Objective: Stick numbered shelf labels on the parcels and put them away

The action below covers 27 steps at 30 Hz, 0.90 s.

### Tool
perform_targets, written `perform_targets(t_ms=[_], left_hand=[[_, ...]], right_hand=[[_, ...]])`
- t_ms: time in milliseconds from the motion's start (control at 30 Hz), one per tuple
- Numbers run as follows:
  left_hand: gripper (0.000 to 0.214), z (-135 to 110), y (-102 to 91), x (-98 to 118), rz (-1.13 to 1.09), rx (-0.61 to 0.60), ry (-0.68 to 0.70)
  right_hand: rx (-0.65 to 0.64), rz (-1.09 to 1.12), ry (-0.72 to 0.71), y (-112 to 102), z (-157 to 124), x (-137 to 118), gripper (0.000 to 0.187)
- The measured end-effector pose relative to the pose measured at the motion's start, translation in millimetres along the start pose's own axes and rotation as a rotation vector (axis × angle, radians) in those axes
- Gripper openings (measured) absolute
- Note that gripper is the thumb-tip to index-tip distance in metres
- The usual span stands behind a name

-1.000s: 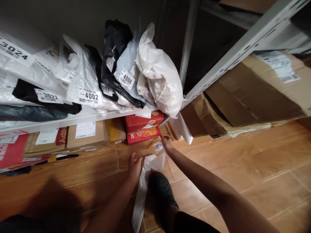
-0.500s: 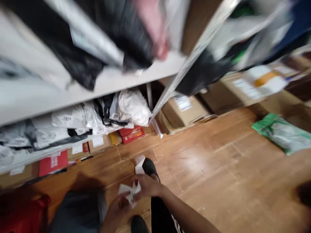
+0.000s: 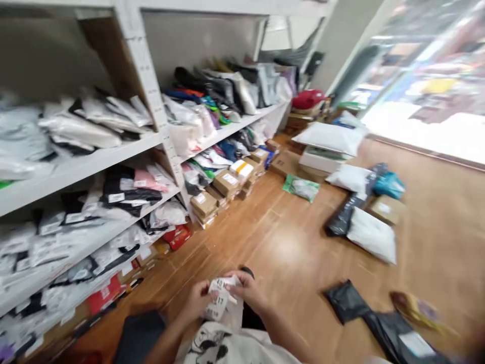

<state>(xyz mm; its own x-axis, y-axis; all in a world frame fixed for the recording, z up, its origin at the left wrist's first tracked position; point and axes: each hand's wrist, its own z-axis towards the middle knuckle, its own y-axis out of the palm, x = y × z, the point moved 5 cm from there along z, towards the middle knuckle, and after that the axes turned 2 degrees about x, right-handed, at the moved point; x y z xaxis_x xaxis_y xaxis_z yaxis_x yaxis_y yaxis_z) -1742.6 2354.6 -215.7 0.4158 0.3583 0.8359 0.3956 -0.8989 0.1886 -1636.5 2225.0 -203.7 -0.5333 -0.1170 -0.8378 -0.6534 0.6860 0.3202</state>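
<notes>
At the lower centre of the frame, I have a curling strip of white paper labels printed with bold black numbers (image 3: 217, 301) held up between both hands. My left hand (image 3: 199, 299) pinches its left edge, and my right hand (image 3: 245, 292) grasps the right side, thumb laid across the front near the top number, which is too blurred for me to read in full; a lower one ends in 17. Just below the strip, I see a white garment with a dark printed figure (image 3: 215, 344), and behind my right hand the rounded tip of a black shoe (image 3: 247, 271). Beyond lies the brown wood-plank floor (image 3: 280, 247). Left of centre, a glossy red box (image 3: 178, 236) sits under the lowest shelf of a long white metal rack (image 3: 151, 101), whose shelves are crowded with bagged parcels. Near the middle, a green and whitish plastic packet (image 3: 301, 188) lies on the floor. Toward the right, I make out a plump white plastic parcel (image 3: 371, 235) beside a small brown cardboard box (image 3: 386, 209); at lower right, a flat black plastic parcel (image 3: 346, 302).
</notes>
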Motion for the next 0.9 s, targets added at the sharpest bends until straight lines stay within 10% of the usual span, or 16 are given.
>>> perform_targets(t_ms=[233,400,567,900], left_hand=[[0.044,60,139.9,114,0.110,-0.119,0.262],[0.043,133,314.4,127,0.218,-0.380,0.240],[0.037,189,455.0,140,0.311,-0.379,0.498],[0.040,332,578.3,189,0.251,-0.317,0.292]], right_hand=[[0.119,0.130,-0.314,-143,-46,-113,0.037],[0.389,0.206,-0.549,-292,-81,-160,0.036],[0.651,0.033,-0.748,-408,-117,-202,0.030],[0.516,0.290,-0.613,-541,-51,-254,0.038]])
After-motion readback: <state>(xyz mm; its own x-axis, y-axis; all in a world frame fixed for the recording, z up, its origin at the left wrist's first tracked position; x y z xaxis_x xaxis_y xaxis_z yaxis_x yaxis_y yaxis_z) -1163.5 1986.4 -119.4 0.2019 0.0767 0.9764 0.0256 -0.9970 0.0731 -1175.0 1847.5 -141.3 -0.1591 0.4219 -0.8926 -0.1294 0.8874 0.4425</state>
